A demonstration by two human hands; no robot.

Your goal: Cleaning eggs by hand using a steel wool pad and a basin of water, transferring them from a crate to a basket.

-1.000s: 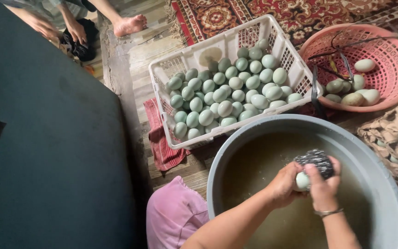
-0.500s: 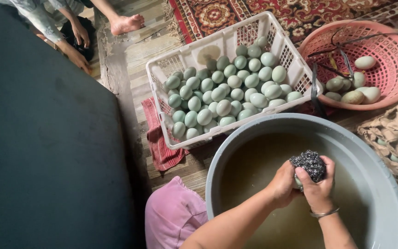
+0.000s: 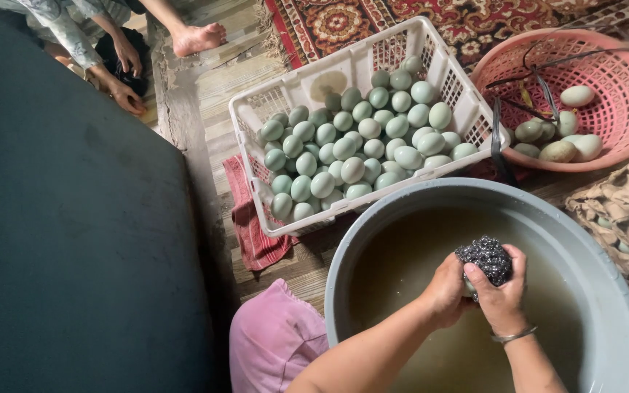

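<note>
Shifted slightly since a second ago: both hands, together with the dark scouring pad, now a little left and higher over the murky water, egg barely showing under the pad. Scrubbing evidently under way, one egg at a time.

Largest first: grey basin of brownish water, filling the lower right. White crate behind it, heaped with pale green eggs. Pink basket to the right with a few more eggs. Red cloth under the crate's corner.

Left hand curled around the egg; right hand pinching the pad against it. Another person's hands far off, upper left. Nothing blocking the basin.
</note>
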